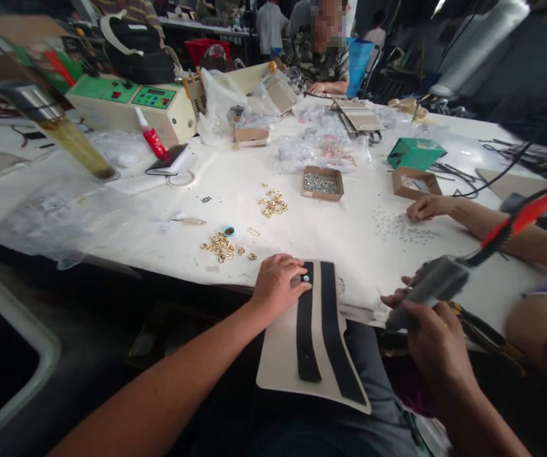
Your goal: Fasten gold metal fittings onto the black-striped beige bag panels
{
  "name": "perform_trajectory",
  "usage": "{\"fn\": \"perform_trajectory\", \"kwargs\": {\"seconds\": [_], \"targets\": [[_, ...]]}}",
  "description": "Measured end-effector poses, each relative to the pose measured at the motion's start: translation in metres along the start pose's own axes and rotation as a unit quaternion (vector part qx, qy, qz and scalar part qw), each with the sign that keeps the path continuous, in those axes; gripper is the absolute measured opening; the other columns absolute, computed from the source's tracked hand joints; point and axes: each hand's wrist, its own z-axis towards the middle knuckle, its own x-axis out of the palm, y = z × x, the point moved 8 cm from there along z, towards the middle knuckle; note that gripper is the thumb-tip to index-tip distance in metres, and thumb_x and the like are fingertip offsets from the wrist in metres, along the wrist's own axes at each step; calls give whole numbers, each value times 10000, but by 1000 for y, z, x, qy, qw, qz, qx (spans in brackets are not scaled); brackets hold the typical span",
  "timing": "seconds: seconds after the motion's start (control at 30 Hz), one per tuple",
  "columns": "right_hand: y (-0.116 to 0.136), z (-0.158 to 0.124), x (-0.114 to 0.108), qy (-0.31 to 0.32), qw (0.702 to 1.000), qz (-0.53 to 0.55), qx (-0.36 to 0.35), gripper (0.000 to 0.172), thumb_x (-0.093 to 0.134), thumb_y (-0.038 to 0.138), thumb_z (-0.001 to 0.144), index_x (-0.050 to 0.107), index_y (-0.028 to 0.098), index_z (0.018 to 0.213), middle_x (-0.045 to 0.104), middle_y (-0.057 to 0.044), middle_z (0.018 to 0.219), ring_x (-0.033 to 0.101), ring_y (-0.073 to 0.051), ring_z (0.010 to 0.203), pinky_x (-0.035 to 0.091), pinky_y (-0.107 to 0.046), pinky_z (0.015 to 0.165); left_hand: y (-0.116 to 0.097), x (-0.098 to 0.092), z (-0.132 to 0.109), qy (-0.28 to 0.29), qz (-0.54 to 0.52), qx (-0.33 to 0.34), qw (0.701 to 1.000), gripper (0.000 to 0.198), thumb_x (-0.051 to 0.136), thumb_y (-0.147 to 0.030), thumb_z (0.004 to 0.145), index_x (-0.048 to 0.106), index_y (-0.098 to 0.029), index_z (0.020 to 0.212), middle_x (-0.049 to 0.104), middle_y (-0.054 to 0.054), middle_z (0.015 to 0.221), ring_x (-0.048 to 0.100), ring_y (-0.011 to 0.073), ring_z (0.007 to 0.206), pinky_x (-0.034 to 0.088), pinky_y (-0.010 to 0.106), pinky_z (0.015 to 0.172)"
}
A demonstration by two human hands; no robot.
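My left hand (277,287) is closed on the upper left edge of a beige panel (278,365) with two black strips. Its thumb and fingers press around a small round metal fastener (306,278) on the left black strip (306,330). The panel lies partly on the table edge and partly over my lap. To the right, my right hand (438,339) is wrapped round a grey hand-held power tool (438,282) with an orange and black line at its upper end. The tool is blurred and apart from the panel; its working tip is unclear.
Gold fittings lie in two piles, one near (219,246) and one farther (273,204). A cardboard box (322,195) holds small metal parts. At right, a co-worker's hand (428,208) touches scattered small pieces. Pliers (480,327) sit by the table edge. A slanting bottle (76,143) stands left.
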Motion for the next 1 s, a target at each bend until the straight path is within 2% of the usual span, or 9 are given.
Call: {"fn": "perform_trajectory", "kwargs": {"seconds": [0.1,0.17,0.27,0.37,0.47,0.6,0.87,1.0], "targets": [[36,1,50,60,987,151,-6,261,812,332,824,637,211,975,577,43,662,610,-172,596,549,-340,656,2,1,-1,-2,-3,-5,1000,277,906,-267,785,780,-253,1031,787,16,1175,627,279,1206,465,510,1067],[64,2,86,98,973,204,-43,223,812,303,854,614,210,903,534,62,611,560,-142,539,517,-308,601,4,1,-2,2,-3,-12,1000,277,906,-278,788,777,-256,1032,782,17,1196,613,282,1227,453,511,1080],[89,6,132,141,962,210,-105,241,808,296,872,590,208,816,533,56,604,540,-132,501,478,-295,532,5,2,-3,11,-3,-19,1000,282,901,-303,800,767,-266,1046,771,9,1229,596,281,1255,434,508,1102],[89,12,162,170,959,181,-136,267,799,333,887,583,210,792,553,42,626,553,-139,497,469,-302,504,4,2,-3,19,-6,-16,1000,275,869,-342,839,760,-282,1085,763,1,1247,591,276,1270,416,502,1119],[78,18,176,177,963,143,-143,297,790,398,893,572,218,802,555,42,614,550,-142,497,488,-309,517,4,3,-3,27,-6,-16,999,255,840,-357,868,759,-283,1098,760,-4,1255,584,277,1282,408,496,1120],[69,22,181,162,969,105,-153,341,775,469,888,556,228,788,549,42,594,540,-143,489,498,-315,523,6,4,-3,37,-3,-21,999,259,831,-362,874,757,-285,1110,748,-12,1284,564,283,1308,398,500,1126],[65,23,186,168,965,130,-151,304,785,405,886,564,230,772,554,40,595,540,-143,486,498,-319,521,6,6,-3,50,-4,-24,998,239,817,-362,881,759,-296,1104,745,-14,1271,552,286,1316,392,514,1135],[65,22,187,170,966,105,-164,319,757,402,908,550,236,732,550,39,590,531,-146,487,498,-330,541,7,6,-2,46,-5,-25,999,250,834,-359,865,757,-296,1095,745,-13,1270,555,289,1313,394,513,1131]]}}
